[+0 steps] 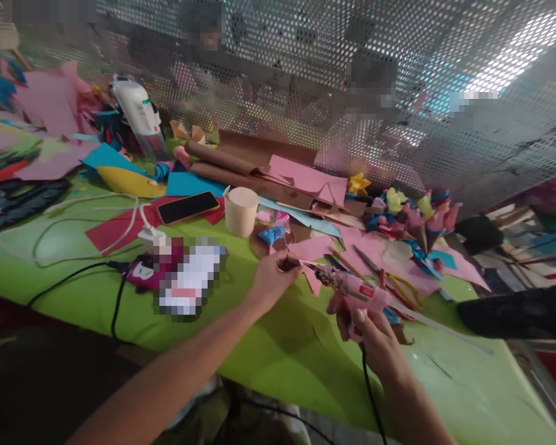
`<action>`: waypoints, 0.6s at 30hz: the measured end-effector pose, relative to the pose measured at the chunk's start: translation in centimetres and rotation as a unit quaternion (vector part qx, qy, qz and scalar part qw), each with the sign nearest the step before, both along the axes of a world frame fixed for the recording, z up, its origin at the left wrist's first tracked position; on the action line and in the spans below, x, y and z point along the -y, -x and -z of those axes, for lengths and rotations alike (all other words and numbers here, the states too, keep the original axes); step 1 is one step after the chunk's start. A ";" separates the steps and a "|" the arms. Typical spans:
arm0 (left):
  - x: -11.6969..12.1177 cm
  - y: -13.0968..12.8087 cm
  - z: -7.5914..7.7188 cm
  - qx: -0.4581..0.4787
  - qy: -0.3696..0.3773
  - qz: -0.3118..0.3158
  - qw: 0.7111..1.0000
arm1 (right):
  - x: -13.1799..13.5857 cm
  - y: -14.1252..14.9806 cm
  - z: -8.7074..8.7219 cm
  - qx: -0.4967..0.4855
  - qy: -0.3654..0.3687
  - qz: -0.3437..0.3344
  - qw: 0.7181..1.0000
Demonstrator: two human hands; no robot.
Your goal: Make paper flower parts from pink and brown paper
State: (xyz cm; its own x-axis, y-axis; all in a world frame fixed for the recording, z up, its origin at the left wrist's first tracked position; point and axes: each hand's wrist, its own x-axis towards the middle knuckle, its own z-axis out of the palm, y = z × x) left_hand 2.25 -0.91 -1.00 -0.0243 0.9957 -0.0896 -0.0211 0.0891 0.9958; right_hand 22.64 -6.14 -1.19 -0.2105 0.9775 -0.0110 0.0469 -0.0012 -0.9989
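Note:
My right hand (368,324) is closed around a pink hot glue gun (352,287), its nozzle pointing left. My left hand (271,277) pinches a small dark paper piece (288,264) right at the nozzle tip. Both hands hover over the green table (278,346), beside pink paper sheets (312,248). The glue gun's black cord (369,389) runs down past my right wrist.
A paper cup (241,211), a phone (188,207) on red paper, scissors (384,275), folded paper flowers (412,213), brown paper rolls (222,162) and a white glue gun (136,111) lie about. White and black cables (92,247) cross the left side. People sit behind a perforated screen (333,74).

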 end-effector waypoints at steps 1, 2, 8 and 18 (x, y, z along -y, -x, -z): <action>0.0 0.0 -0.1 -0.002 0.000 0.002 1.000 | 0.0 0.0 0.0 0.000 0.000 -0.001 1.000; 0.1 0.0 -0.1 -0.004 -0.001 0.002 1.000 | 0.0 0.0 0.0 0.002 0.000 -0.003 1.000; 0.1 0.1 -0.2 -0.021 -0.008 0.009 1.000 | -0.1 -0.1 0.1 0.009 -0.005 -0.014 1.000; 0.2 0.1 -0.3 -0.040 -0.013 0.009 0.999 | -0.3 -0.1 0.5 0.001 0.000 -0.019 1.000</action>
